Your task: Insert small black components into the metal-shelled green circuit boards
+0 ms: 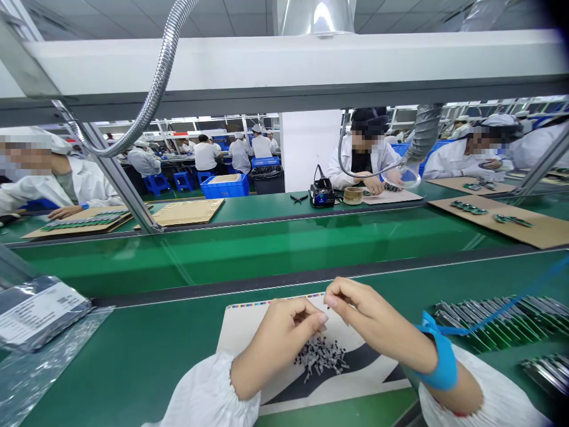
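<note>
Low in the middle of the head view, the left hand (284, 338) and the right hand (368, 317) meet fingertip to fingertip above a white printed paper sheet (242, 332) on the green workbench (133, 356), each pinching something too small to identify. Just below them lies a heap of tiny dark electronic components (320, 357), while rows of green circuit boards (498, 320) fill the lower right and a silvery antistatic bag (38, 314) sits at lower left.
</note>
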### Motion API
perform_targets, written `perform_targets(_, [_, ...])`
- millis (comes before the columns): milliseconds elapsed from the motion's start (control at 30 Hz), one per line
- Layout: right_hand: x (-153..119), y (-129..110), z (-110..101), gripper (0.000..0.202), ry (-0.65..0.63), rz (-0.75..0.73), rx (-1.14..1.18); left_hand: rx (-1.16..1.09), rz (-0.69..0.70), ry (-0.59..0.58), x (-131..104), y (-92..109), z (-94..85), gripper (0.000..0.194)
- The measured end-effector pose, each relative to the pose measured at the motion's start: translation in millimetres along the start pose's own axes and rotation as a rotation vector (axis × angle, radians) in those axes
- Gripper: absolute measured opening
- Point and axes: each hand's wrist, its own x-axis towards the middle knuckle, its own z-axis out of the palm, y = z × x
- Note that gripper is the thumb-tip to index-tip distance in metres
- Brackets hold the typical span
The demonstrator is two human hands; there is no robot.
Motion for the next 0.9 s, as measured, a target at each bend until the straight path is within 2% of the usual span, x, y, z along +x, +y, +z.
perform_targets(67, [9.4, 23.4, -1.8, 0.023, -0.021, 0.052, -0.036, 0.048, -0.017, 0.037, 9.5, -12.8, -3.9, 0.026])
perform_targets(200, [22.3, 78.6, 2.3, 0.023, -0.152, 0.235, -0.062, 0.126, -0.084, 0.169, 28.9, -47.8, -18.3, 0.029])
perform_targets(300, [22.8, 105.1, 10.4, 0.024, -0.225, 0.329, -0.065, 0.161, -0.138, 0.271, 39.4, -76.8, -32.7, 0.029])
perform_targets(400, [20.3, 112.5, 17.4, 0.021, -0.275, 0.349, -0.085, 0.161, -0.192, 0.331, 45.4, -99.7, -44.5, 0.028])
perform_targets(500, [19.8, 112.0, 21.7, 0.019, -0.289, 0.328, -0.133, 0.142, -0.227, 0.360, 48.4, -110.8, -50.3, 0.028])
perform_targets(667, [21.5, 115.3, 26.0, 0.019, -0.264, 0.270, -0.211, 0.122, -0.233, 0.368, 49.5, -112.4, -50.9, 0.028])
perform_targets(900, [21.6, 123.5, 24.3, 0.020, -0.214, 0.224, -0.210, 0.106, -0.233, 0.367, 49.9, -115.3, -51.9, 0.029])
